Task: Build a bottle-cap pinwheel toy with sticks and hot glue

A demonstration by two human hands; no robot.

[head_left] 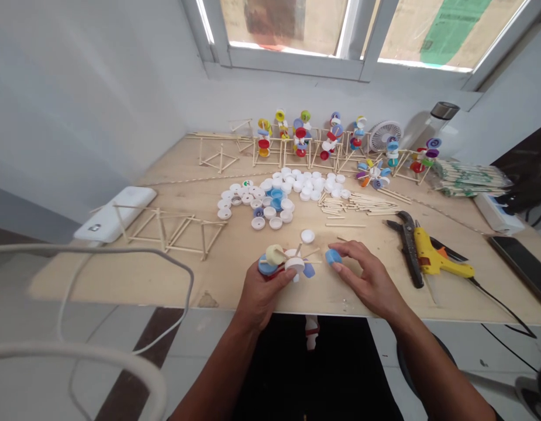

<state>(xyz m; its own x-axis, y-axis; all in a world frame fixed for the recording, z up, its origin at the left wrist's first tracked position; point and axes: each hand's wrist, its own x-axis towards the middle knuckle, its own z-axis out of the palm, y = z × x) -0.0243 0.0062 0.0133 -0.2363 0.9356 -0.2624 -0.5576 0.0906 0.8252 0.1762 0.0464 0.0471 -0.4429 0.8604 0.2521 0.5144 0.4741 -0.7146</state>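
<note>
My left hand (264,289) is closed on a small wheel of bottle caps and wooden sticks (294,264), held just above the front of the table. White, cream and blue caps sit around its hub, and a few bare sticks point outward to the right. To the right of it, my right hand (367,275) pinches a light blue bottle cap (333,257) between thumb and fingers. A small gap separates this cap from the wheel. One white cap (307,236) shows just beyond the wheel's sticks.
Loose white and blue caps (275,223) cover the table's middle, beside wooden sticks (371,202). Finished cap wheels on stick frames (300,140) line the back. A yellow glue gun (428,257), pliers (409,248) and phone (522,266) lie right. Stick frames (165,231) stand left.
</note>
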